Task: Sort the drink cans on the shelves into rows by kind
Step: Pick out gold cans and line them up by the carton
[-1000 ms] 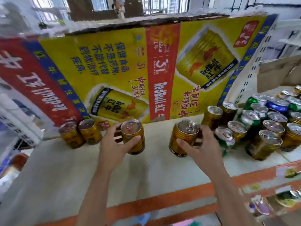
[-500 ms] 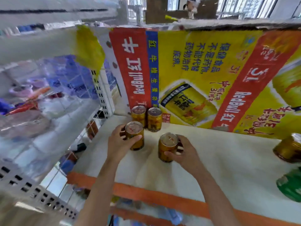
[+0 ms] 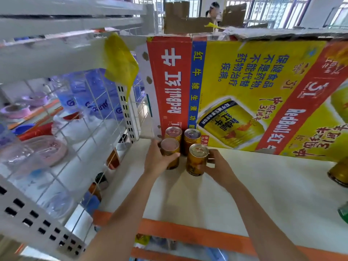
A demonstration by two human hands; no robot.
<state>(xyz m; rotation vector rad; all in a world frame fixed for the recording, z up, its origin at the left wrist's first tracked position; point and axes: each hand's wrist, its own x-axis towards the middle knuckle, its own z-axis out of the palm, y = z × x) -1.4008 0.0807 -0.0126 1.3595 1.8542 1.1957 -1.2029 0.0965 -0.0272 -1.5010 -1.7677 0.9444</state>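
Note:
Two gold cans stand at the shelf's back left corner, one [image 3: 173, 133] on the left and one [image 3: 192, 138] on the right, against the yellow Red Bull carton [image 3: 244, 87]. My left hand [image 3: 157, 159] grips a gold can [image 3: 170, 154] right in front of the left one. A second gold can [image 3: 196, 160] is held by my right hand [image 3: 219, 167] in front of the right one. Both held cans stand upright on the white shelf [image 3: 235, 200].
Another gold can [image 3: 339, 172] and a green can [image 3: 343, 213] show at the right edge. A wire grid divider [image 3: 90, 140] bounds the shelf on the left, with blue water bottles [image 3: 94, 95] and plastic bowls behind it. An orange rail [image 3: 188, 234] lines the front edge.
Both hands carried their gold cans leftward along the shelf and back toward the two cans in the corner. The mixed cluster of cans on the right has left the view.

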